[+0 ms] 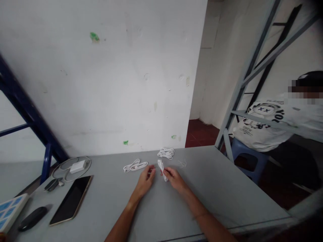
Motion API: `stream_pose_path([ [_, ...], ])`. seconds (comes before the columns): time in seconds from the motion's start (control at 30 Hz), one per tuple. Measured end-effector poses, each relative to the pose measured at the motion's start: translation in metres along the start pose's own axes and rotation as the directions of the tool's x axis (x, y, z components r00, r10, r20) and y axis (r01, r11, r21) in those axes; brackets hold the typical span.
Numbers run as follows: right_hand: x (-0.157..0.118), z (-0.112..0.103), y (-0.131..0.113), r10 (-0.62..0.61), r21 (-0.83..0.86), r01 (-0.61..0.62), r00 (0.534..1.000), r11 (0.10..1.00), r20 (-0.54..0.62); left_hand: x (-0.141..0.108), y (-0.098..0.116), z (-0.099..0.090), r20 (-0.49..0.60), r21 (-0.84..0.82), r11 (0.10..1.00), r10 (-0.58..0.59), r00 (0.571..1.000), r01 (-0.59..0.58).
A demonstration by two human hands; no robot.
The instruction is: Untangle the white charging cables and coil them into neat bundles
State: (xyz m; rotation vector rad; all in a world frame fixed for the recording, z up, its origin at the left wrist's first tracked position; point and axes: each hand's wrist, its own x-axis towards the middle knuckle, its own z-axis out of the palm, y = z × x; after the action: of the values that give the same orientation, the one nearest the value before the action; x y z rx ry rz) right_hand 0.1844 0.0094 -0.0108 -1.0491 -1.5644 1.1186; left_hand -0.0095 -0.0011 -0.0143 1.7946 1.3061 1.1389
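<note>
My right hand (175,179) is closed on a coiled white cable (161,164), pinched between thumb and fingers. The bundle stands out above and below the fingertips. Just left of it, my left hand (146,178) is loosely curled with thumb and fingers apart, and nothing shows in it. Beyond the left hand lie coiled white cables (135,165) on the grey table (108,198). A pile of white cable coils (166,153) rests at the back edge, behind the held one. Thin white ties (182,164) lie to the right.
On the left are a white charger (78,166) with its cord, a black adapter (51,185), a tablet (72,200) and a black mouse (33,218). A white wall (126,84) rises behind the table. Past a metal frame (229,117), a person (270,124) sits on a blue stool (248,158).
</note>
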Motion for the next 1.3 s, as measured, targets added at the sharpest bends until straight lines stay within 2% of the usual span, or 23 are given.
stream_pose_path([
  [0.1, -0.006, 0.008, -0.007, -0.003, 0.081, -0.007, 0.993, 0.997, 0.119, 0.001, 0.008, 0.009, 0.123, -0.229, 0.973, 0.025, 0.992, 0.004],
  [0.23, -0.01, 0.017, -0.008, -0.037, 0.038, 0.03, 0.984, 0.999, 0.174, 0.002, 0.013, 0.007, 0.174, -0.416, 0.899, -0.072, 0.982, 0.139],
  [0.37, -0.011, 0.021, -0.01, -0.04, -0.02, 0.042, 0.993, 0.999, 0.108, 0.001, 0.015, 0.003, 0.157, -0.468, 0.869, -0.098, 0.983, 0.162],
  [0.5, -0.013, 0.02, -0.018, -0.08, -0.126, 0.075, 0.996, 0.989, -0.041, 0.0, 0.016, 0.004, 0.157, -0.424, 0.892, -0.101, 0.982, 0.16],
  [0.57, -0.013, 0.019, -0.022, -0.085, -0.15, 0.074, 0.994, 0.986, -0.07, -0.001, 0.014, 0.004, 0.19, -0.403, 0.896, -0.117, 0.975, 0.186],
  [0.67, -0.014, 0.016, -0.025, -0.042, -0.05, 0.041, 0.999, 0.998, -0.014, -0.003, 0.014, 0.004, 0.238, -0.379, 0.897, -0.142, 0.961, 0.227],
  [0.83, -0.014, 0.012, -0.026, 0.083, 0.157, -0.103, 0.988, 0.982, 0.133, -0.005, 0.019, 0.001, 0.33, -0.368, 0.896, -0.125, 0.936, 0.249],
  [1.0, -0.012, 0.012, -0.026, 0.164, 0.314, -0.211, 0.972, 0.926, 0.17, -0.007, 0.021, 0.0, 0.321, -0.468, 0.839, -0.133, 0.938, 0.279],
  [1.1, -0.01, 0.012, -0.026, 0.212, 0.411, -0.255, 0.966, 0.875, 0.149, -0.01, 0.022, -0.003, 0.32, -0.404, 0.89, -0.077, 0.944, 0.21],
  [1.2, -0.01, 0.011, -0.027, 0.266, 0.482, -0.288, 0.957, 0.828, 0.116, -0.014, 0.027, -0.006, 0.277, -0.186, 0.981, 0.105, 0.955, -0.054],
  [1.27, -0.01, 0.012, -0.027, 0.28, 0.499, -0.297, 0.954, 0.814, 0.111, -0.016, 0.032, -0.007, 0.201, -0.044, 0.974, 0.229, 0.953, -0.224],
  [1.3, -0.01, 0.013, -0.026, 0.278, 0.498, -0.298, 0.953, 0.815, 0.116, -0.016, 0.034, -0.006, 0.164, 0.001, 0.964, 0.264, 0.951, -0.267],
])
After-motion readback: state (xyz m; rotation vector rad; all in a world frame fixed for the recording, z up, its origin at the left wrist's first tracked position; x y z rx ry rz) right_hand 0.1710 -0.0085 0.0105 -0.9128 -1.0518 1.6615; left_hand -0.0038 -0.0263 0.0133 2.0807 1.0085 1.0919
